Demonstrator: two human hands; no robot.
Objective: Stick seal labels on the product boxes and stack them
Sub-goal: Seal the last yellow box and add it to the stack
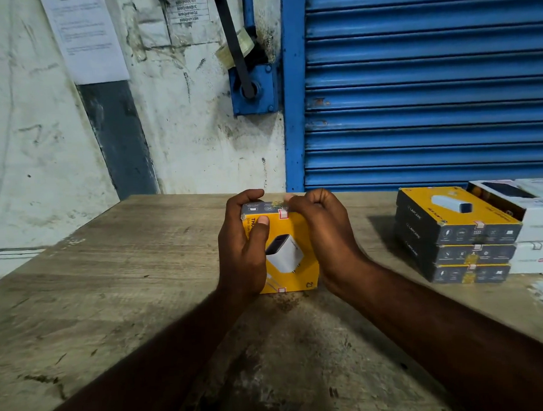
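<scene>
Scuffed table (87,280) fills the foreground. At its middle, the left grip (244,248) holds a yellow product box (293,239), thumb on its face. The right grip (324,230) curls round the box's far right corner, fingertips at a seal label (282,212). Farther right, a stack of three sealed boxes (456,225) stands just beside white boxes (538,220).

Person seen as two arms only, elbow-end cut off by view.
Left forearm (146,365): bare along whole visible length, fine short hairs near wrist, lower part in deep shadow, detail there unclear.
Right forearm (446,328): bare likewise, longer stretch visible, slim, narrowing toward wrist.
Left grip (242,248): bare, broad back, rounded knuckles; thumbnail (262,220) short, neatly trimmed, slightly glossy.
Right grip (324,234): bare, knuckles in ridged row, skin creases across finger joints, tendon lines faint on back.
</scene>
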